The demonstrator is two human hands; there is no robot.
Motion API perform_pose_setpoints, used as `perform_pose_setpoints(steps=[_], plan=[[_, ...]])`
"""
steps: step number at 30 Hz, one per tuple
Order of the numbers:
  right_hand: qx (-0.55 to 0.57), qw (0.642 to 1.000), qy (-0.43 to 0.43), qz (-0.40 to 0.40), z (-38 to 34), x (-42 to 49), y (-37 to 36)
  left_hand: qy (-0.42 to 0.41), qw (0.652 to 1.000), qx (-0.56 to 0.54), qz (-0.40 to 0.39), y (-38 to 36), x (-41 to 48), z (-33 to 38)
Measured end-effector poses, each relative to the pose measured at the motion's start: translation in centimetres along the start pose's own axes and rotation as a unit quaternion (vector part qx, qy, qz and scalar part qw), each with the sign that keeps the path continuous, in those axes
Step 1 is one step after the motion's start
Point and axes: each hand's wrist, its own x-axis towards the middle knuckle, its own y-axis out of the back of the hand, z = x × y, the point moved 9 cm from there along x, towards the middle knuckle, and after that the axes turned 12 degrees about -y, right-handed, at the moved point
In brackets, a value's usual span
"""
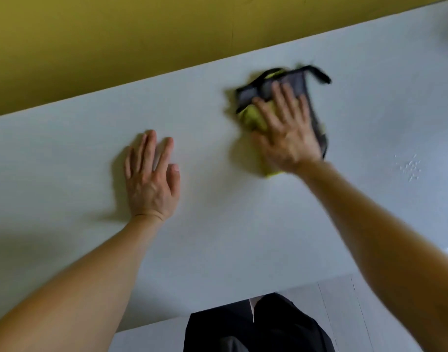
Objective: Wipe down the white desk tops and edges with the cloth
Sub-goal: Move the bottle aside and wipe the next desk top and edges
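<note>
The white desk top (230, 224) fills most of the view and slopes up to the right. A grey and yellow-green cloth (253, 118) with a dark border lies on it right of centre, blurred by motion. My right hand (286, 133) presses flat on the cloth with fingers spread, covering its middle. My left hand (151, 179) rests palm down on the bare desk to the left, fingers apart, holding nothing.
A yellow-green wall or panel (116, 47) runs along the desk's far edge. A patch of small droplets (411, 168) sits on the desk at the right. Below the near edge are my dark trousers (258, 326) and a pale floor (345, 313).
</note>
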Motion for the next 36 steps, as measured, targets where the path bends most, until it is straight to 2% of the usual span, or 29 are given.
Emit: perform_pose_setpoints(steps=[3, 5, 7, 10, 12, 15, 18, 21, 23, 26, 29, 31, 34, 36], plan=[[0.006, 0.992, 0.116, -0.04, -8.8, -7.5, -2.7, -0.009, 1.0, 0.0, 0.013, 0.2, 0.1, 0.1], [0.003, 0.985, 0.161, -0.056, -10.3, -9.3, -3.2, -0.009, 1.0, -0.003, 0.015, 0.3, 0.0, 0.0], [-0.01, 0.989, 0.14, -0.04, -6.8, -7.4, -2.3, -0.007, 1.0, -0.001, 0.015, 0.2, -0.1, 0.0], [-0.039, 0.999, 0.015, -0.009, 1.8, -3.6, -0.4, -0.005, 1.0, 0.001, 0.009, -0.1, 0.0, -0.3], [-0.018, 0.999, -0.032, 0.013, 3.7, -3.0, 0.3, -0.006, 1.0, 0.004, 0.009, -0.3, -0.2, -0.3], [0.041, 0.998, 0.014, 0.047, -1.6, -6.2, -0.5, -0.011, 1.0, 0.0, 0.014, -0.2, -0.2, -0.2], [0.055, 0.995, 0.08, -0.01, -10.7, -13.7, -3.4, -0.016, 1.0, 0.006, 0.022, -0.1, 0.0, -0.2], [0.04, 0.994, 0.103, -0.016, -11.6, -16.2, -3.9, -0.026, 0.999, 0.012, 0.026, -0.2, 0.1, -0.2], [0.016, 0.998, 0.061, 0.003, -7.3, -15.4, -3.3, -0.025, 0.999, 0.011, 0.03, -0.2, 0.3, -0.2], [0.023, 0.996, -0.083, 0.029, -0.5, -15.6, -1.8, -0.023, 0.999, -0.013, 0.037, -0.3, 0.2, -0.2], [0.047, 0.985, -0.161, 0.04, -2.6, -17.4, -2.1, -0.052, 0.994, -0.072, 0.063, 0.5, 0.1, -0.1], [0.05, 0.989, -0.133, 0.036, -8.3, -20.0, -2.9, -0.057, 0.988, -0.123, 0.068, 1.7, -0.6, -0.1], [0.049, 0.998, -0.026, -0.004, -17.7, -24.9, -5.6, -0.073, 0.986, -0.134, 0.061, 4.3, -3.9, 0.1], [0.039, 0.999, 0.021, -0.014, -19.1, -26.1, -6.1, -0.062, 0.989, -0.12, 0.051, 5.6, -8.1, -0.8]])
